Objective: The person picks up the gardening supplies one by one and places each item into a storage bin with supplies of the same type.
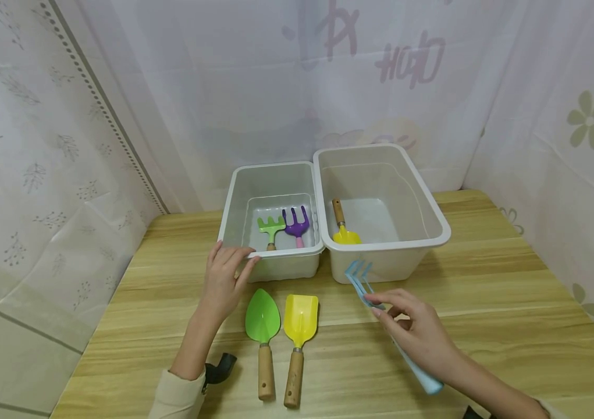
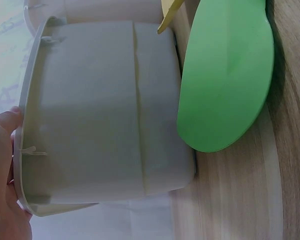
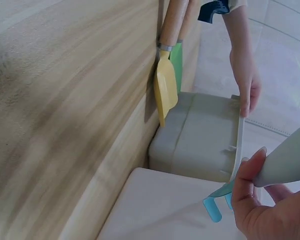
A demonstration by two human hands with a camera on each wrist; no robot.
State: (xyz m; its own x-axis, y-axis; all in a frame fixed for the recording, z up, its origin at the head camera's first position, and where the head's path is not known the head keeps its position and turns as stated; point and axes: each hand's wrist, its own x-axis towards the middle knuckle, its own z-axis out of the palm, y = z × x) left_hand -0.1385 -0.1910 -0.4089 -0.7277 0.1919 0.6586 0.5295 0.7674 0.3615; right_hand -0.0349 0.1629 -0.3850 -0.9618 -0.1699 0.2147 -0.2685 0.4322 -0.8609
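Observation:
My right hand point(image 1: 417, 329) pinches a light blue hand rake point(image 1: 417, 369) near where its handle meets the head. The rake's tines point toward the front of the larger bin point(image 1: 380, 256), and its thick handle slants down toward me. With my left hand point(image 1: 223, 279) I hold the front left corner of the smaller bin point(image 1: 286, 266) by its rim. Inside the smaller bin lie a green hand rake point(image 1: 272, 226) and a purple hand rake point(image 1: 297, 224) with a pink handle. A yellow shovel point(image 1: 346, 235) with a wooden handle leans inside the larger bin.
On the wooden table point(image 1: 171, 279), a green trowel point(image 1: 262, 317) and a yellow shovel point(image 1: 301, 320) lie side by side between my hands, wooden handles toward me. Both bins stand rim to rim near the back edge, before a patterned curtain point(image 1: 223, 87).

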